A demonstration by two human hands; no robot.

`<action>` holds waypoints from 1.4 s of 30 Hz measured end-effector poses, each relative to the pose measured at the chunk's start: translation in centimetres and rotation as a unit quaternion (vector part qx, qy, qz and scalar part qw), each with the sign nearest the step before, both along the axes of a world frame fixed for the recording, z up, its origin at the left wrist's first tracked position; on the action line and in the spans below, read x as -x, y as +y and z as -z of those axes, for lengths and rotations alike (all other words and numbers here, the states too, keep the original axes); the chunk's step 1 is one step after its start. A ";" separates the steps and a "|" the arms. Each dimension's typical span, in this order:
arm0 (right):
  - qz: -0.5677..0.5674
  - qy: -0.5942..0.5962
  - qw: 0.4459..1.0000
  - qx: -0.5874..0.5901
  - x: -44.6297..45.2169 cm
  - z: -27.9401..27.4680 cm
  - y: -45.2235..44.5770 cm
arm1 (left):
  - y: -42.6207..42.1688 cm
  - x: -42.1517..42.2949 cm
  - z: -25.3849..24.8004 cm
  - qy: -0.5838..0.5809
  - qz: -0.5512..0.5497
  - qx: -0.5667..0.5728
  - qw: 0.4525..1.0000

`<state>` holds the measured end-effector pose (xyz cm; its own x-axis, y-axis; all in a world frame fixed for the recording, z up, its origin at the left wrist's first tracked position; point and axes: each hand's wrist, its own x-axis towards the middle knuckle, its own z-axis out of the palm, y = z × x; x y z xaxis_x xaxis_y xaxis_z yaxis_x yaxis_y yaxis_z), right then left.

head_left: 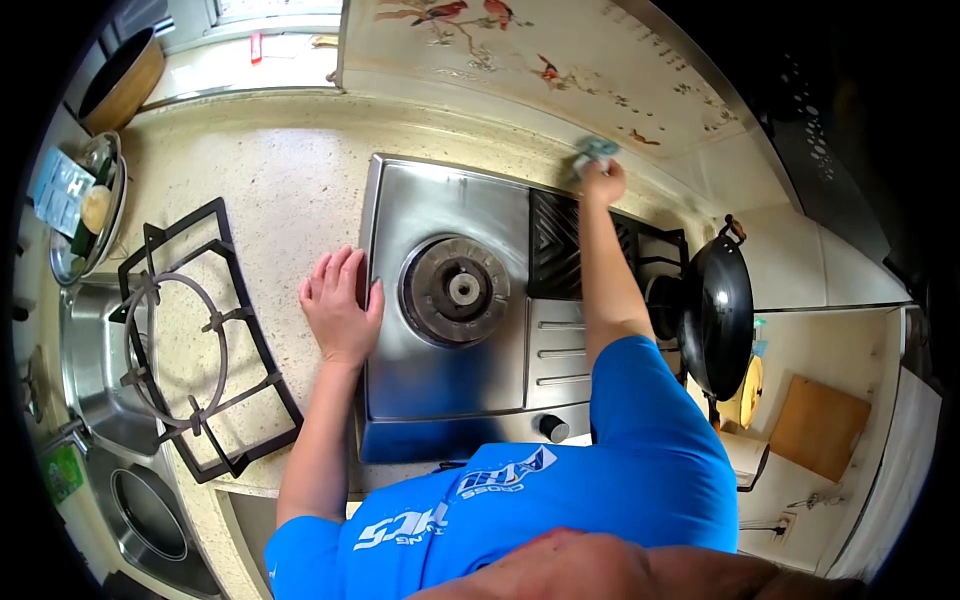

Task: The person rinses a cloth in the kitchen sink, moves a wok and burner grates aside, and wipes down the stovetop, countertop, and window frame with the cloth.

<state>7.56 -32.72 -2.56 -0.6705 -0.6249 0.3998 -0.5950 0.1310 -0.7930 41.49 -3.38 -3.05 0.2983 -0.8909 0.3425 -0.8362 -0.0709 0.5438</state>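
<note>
My left hand lies flat with its fingers spread on the speckled countertop, beside the left edge of the steel gas stove. Stretched out to the far side, my right hand is closed around a greenish cleaning cloth, slightly blurred, at the foot of the tiled wall behind the stove. The left burner is bare, without its grate. A black pan support has been set on the counter to the left, partly over the sink edge.
On the right burner side stands a black wok. A dark grooved panel fills the stove's middle. Left are a steel sink, a pan and a dish. The range hood overhangs at upper right.
</note>
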 end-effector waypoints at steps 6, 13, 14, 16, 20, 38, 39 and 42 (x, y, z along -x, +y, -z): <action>0.024 0.042 0.999 -0.007 -8.4 2.8 -2.7 | 0.1 0.0 -0.2 -0.002 -0.008 -0.012 1.000; -0.214 -0.088 0.973 0.000 -28.9 1.6 0.5 | 0.1 -0.1 -0.2 0.004 -0.006 -0.014 1.000; -0.217 -0.090 0.972 0.004 -30.3 1.4 0.8 | 0.1 -0.1 -0.2 0.001 -0.008 -0.010 1.000; -0.248 -0.033 0.968 0.012 -32.3 1.0 2.0 | 0.2 -0.1 -0.3 0.012 -0.003 -0.021 1.000; -0.345 0.149 0.926 0.030 -34.4 -0.9 4.9 | 0.2 -0.1 -0.3 0.004 -0.004 -0.023 1.000; -0.125 -0.076 0.955 0.257 -7.2 -9.2 -0.6 | 0.4 -0.1 -0.7 0.029 -0.007 -0.004 1.000; -0.100 -0.055 0.964 0.241 -9.7 -10.0 -1.5 | 0.4 0.0 -0.6 0.030 -0.004 -0.005 1.000; -0.035 0.068 0.951 0.299 -19.8 -10.4 -1.9 | 0.3 -0.2 -0.6 0.024 -0.008 -0.009 1.000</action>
<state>27.33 -34.65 7.81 -0.5523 -0.3001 0.7777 -0.6877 -0.3632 -0.6286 41.66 -3.06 -2.42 0.3280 -0.8916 0.3121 -0.8080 -0.0936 0.5817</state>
